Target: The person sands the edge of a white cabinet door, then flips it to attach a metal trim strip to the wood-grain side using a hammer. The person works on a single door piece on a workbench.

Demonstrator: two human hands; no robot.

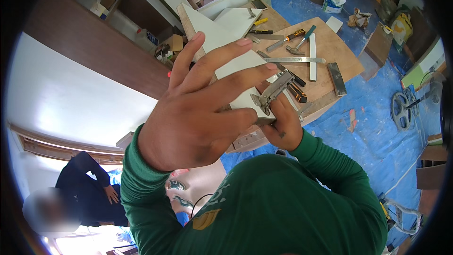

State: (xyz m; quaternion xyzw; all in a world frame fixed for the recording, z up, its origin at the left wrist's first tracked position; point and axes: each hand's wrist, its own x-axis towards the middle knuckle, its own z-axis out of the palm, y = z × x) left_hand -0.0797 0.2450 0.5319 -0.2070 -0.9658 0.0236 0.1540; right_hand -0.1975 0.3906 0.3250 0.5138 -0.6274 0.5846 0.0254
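Observation:
A long white board reaches away from me, its near end close to my body. On that end sits a metal cabinet hinge, its arm raised at a slant. My right hand grips the board's near end beside the hinge, with part of its fingers hidden beneath. Above the board, my left hand has its fingers spread, the thumb close to the hinge; whether it touches the board I cannot tell. A second hinge shows on white board at the far end.
On the wooden work table lie a hammer, a metal strip, a white strip, a dark block and a utility knife. Blue sheeting covers the floor. Another person is at lower left; a fan stands right.

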